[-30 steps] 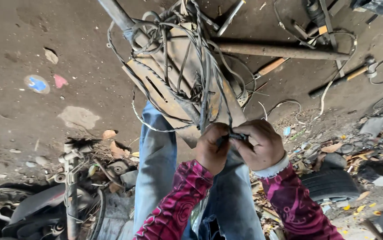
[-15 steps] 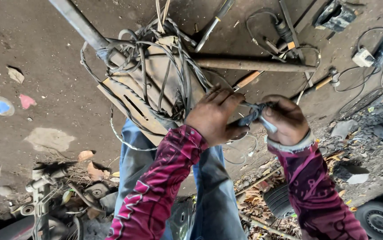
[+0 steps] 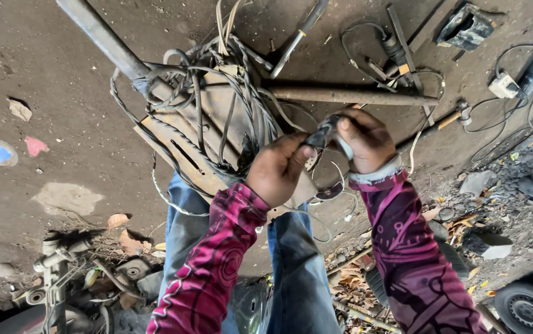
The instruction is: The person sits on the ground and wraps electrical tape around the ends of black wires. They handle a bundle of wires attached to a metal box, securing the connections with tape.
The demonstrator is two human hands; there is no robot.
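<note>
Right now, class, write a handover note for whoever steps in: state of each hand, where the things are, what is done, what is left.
Left hand: closed round the lower part of a dark cable end.
Right hand: gripping the same cable end from the upper side.
Things: tangled wire bundle lies on a rusty metal plate above the knees; a rusty bar rests beyond it, a grey pipe at upper left.
Done: one cable end pulled clear of the bundle.
Left: the bundle is still knotted.
</note>
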